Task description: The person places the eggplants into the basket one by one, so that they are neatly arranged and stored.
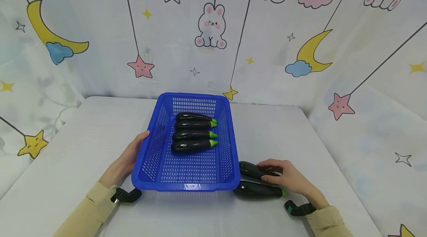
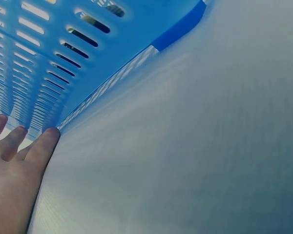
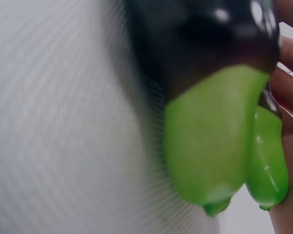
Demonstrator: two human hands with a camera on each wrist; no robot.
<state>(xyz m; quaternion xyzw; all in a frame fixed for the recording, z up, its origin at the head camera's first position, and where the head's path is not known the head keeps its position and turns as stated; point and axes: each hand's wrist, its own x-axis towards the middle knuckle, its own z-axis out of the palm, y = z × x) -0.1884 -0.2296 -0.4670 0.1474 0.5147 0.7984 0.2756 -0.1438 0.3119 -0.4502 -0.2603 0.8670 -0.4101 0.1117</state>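
A blue plastic basket (image 1: 190, 177) with slotted sides holds several dark eggplants (image 1: 191, 135) with green stem ends, lying side by side in a row. My left hand (image 1: 128, 155) rests on the basket's left side; in the left wrist view its fairly straight fingers (image 2: 44, 146) touch the slotted wall. To the right of the basket, an eggplant (image 1: 249, 170) lies between the thumb and fingers of my right hand (image 1: 288, 177), which grips it from above. Just nearer lies another eggplant (image 1: 258, 190), close against the basket's right front corner. The right wrist view shows both green ends up close.
Everything stands on a white-covered table (image 1: 280, 133). Behind and at both sides hangs a pale cloth (image 1: 186, 62) printed with stars, moons and rabbits. A black wrist device (image 1: 126, 195) is strapped to the left wrist, and another (image 1: 298, 209) to the right.
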